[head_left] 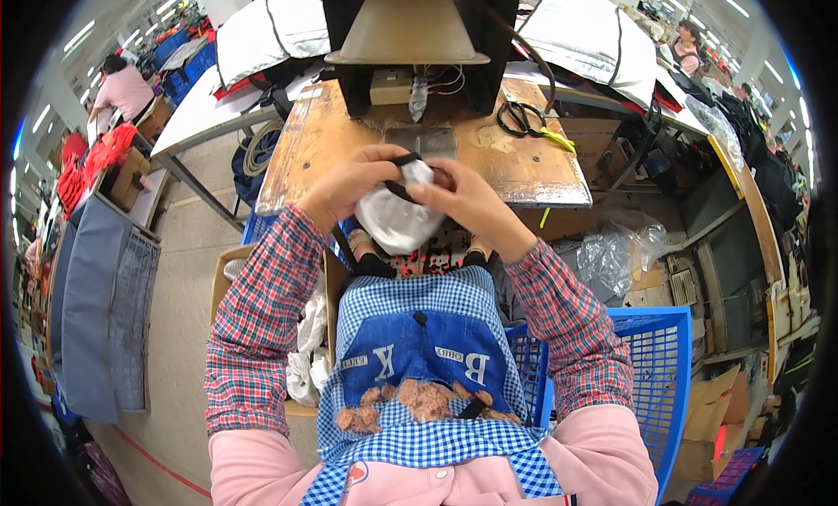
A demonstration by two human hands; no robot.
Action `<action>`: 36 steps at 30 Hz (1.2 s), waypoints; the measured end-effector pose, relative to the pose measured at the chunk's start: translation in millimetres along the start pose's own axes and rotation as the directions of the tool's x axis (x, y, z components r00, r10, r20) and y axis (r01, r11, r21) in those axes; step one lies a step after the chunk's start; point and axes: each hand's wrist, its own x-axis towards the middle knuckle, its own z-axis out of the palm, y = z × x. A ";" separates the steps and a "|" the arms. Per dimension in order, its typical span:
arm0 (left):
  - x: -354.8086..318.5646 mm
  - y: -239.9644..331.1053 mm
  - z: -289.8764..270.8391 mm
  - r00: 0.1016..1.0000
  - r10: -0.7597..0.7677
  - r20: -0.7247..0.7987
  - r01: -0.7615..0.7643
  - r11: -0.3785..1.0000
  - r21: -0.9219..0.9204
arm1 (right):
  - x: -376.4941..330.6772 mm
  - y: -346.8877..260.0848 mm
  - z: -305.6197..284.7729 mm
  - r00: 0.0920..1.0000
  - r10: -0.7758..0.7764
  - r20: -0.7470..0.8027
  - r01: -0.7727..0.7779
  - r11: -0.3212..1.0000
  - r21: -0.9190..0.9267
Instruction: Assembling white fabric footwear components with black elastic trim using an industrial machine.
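Above my lap, in front of the wooden work table point(323, 148), both hands hold a white fabric piece with black trim point(397, 222). My left hand point(353, 185) pinches its upper left edge by the black strip. On the other side, my right hand point(471, 202) has its fingers closed on the fabric near the same strip. The cloth hangs in a rounded, crumpled shape below the fingers. What kind of article it is, I cannot tell.
A machine with a beige cone-shaped cover point(406, 34) stands at the table's back. Black-handled scissors point(524, 120) lie on the right. White padded pieces point(271, 34) are stacked on a side table. A blue plastic basket point(650, 366) is at my right, a cardboard box point(229, 275) at my left.
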 end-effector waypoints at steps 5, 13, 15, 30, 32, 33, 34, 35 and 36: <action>-65.4 -12.3 27.5 0.938 0.134 0.319 -0.239 0.918 0.317 | -79.1 10.6 -23.2 0.995 0.093 0.046 -0.091 0.995 -0.042; -213.4 -110.5 -122.5 0.896 0.217 -0.387 0.133 0.701 0.701 | -277.1 20.4 -170.9 0.759 0.550 -0.348 -0.574 0.315 -0.756; -247.4 -157.0 -158.0 0.806 0.094 -0.584 0.361 0.704 0.611 | -302.7 37.8 -177.9 0.790 0.409 -0.456 -0.515 0.041 -0.856; -150.2 -288.8 -184.1 0.428 -0.095 -0.899 0.202 0.979 -0.008 | -169.6 63.2 -56.1 0.959 0.279 0.046 -0.066 0.379 -0.923; -141.9 -290.7 -183.5 0.428 -0.048 -0.903 0.189 0.981 0.037 | -171.6 62.8 -50.9 0.962 0.267 0.047 -0.061 0.383 -0.922; -140.6 -291.0 -183.1 0.417 -0.014 -0.909 0.204 0.976 0.079 | -172.6 62.7 -48.6 0.963 0.266 0.045 -0.062 0.382 -0.922; -140.9 -290.2 -182.2 0.395 0.028 -0.918 0.174 0.979 0.105 | -173.4 62.4 -46.0 0.964 0.258 0.064 -0.042 0.386 -0.921; -143.3 -287.6 -181.4 0.400 0.064 -0.914 0.139 0.982 0.130 | -173.3 61.6 -43.5 0.965 0.249 0.083 -0.021 0.391 -0.920; -147.5 -282.9 -179.6 0.372 0.169 -0.913 0.187 0.950 0.252 | -172.1 60.1 -41.1 0.966 0.246 0.084 -0.019 0.391 -0.920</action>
